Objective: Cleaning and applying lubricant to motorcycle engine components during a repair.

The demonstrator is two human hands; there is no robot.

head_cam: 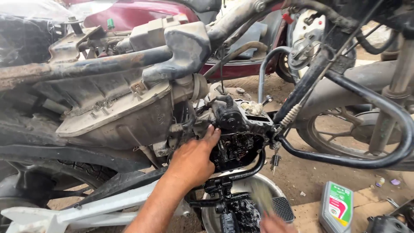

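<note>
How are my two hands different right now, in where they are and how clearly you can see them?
The left hand is pressed against the oily black engine, fingers spread on it; the right hand sits low at the picture's bottom edge, away from the engine. The left hand shows sharp and whole, while the right hand is blurred and cut off, with a smeared greenish streak above it. Both are bare.

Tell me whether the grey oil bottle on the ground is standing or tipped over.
Standing. The grey oil bottle sits upright on the ground, its label facing the camera.

engine (235, 142) hemmed: airbox (125, 116) left; crash bar (345, 157) right; frame tube (241, 172) below | open ground lower right
</note>
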